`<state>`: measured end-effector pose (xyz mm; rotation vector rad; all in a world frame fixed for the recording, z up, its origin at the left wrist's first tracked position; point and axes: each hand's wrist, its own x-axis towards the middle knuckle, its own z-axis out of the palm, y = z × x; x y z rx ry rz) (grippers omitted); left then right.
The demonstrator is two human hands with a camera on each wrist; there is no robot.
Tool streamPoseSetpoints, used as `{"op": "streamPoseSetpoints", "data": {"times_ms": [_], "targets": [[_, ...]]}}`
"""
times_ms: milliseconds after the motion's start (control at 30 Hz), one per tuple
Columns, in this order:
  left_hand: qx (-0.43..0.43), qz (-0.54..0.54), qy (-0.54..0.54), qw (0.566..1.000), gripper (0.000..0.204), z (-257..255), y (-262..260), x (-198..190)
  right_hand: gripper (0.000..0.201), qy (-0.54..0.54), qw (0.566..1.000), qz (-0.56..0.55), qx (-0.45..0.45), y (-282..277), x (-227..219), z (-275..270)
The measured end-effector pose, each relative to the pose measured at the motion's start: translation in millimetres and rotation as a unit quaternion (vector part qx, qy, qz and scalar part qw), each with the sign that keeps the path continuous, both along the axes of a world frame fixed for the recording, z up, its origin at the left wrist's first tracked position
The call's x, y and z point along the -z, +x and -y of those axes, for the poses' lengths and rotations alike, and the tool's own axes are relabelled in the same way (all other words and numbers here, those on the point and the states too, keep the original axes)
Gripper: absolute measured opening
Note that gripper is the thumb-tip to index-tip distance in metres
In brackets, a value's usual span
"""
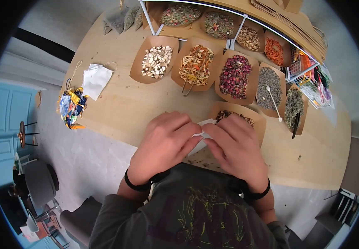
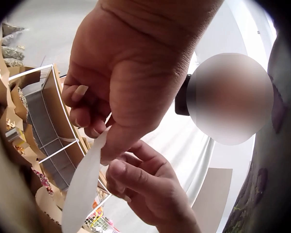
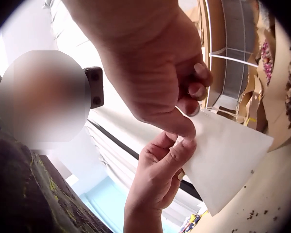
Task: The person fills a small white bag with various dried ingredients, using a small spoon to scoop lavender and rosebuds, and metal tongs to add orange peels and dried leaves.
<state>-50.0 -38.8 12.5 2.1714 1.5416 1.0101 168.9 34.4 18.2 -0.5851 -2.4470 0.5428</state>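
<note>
Between both hands is a small white drawstring pouch [image 3: 223,160], its flat body hanging below the fingers in the right wrist view. My left hand [image 1: 161,143] pinches its top edge between thumb and fingers. Close beside it, my right hand [image 1: 239,151] pinches the same edge, the two thumbs nearly meeting. Seen from the left wrist, the pouch [image 2: 82,187] appears as a narrow strip under the fingertips. Just beyond the right hand, a paper tray of dark dried pieces [image 1: 256,122] is partly covered by that hand.
Paper trays of white slices [image 1: 156,62], orange-yellow strips with tongs [image 1: 196,66], dried rosebuds [image 1: 235,76] and grey-purple buds with a white spoon [image 1: 269,85] line the table's back. A shelf [image 1: 229,41] stands behind. White pouches [image 1: 96,81] and patterned fabric sachets [image 1: 72,106] lie left.
</note>
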Motion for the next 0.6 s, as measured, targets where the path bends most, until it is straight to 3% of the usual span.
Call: {"op": "streamPoseSetpoints", "data": {"times_ms": [33, 133, 233, 433, 600], "targets": [[-0.008, -0.017, -0.006, 1.0, 0.023, 3, -1, -2, 0.025, -0.053, 0.998, 0.02, 0.0, -3, -1, 3], [-0.004, -0.037, -0.048, 0.998, 0.021, 15, -8, -9, 0.021, -0.119, 0.992, -0.004, -0.047, -6, 5, 1], [0.043, -0.014, -0.132, 0.99, 0.027, 22, -16, -23, 0.019, -0.136, 0.984, -0.03, -0.109, -5, 9, -3], [0.133, 0.005, -0.139, 0.981, 0.031, 12, -34, -7, 0.021, -0.14, 0.972, -0.036, -0.186, 14, 14, -11], [0.102, -0.038, -0.078, 0.991, 0.02, 3, -13, -5, 0.023, -0.116, 0.99, -0.017, -0.074, 17, 5, -5]]}}
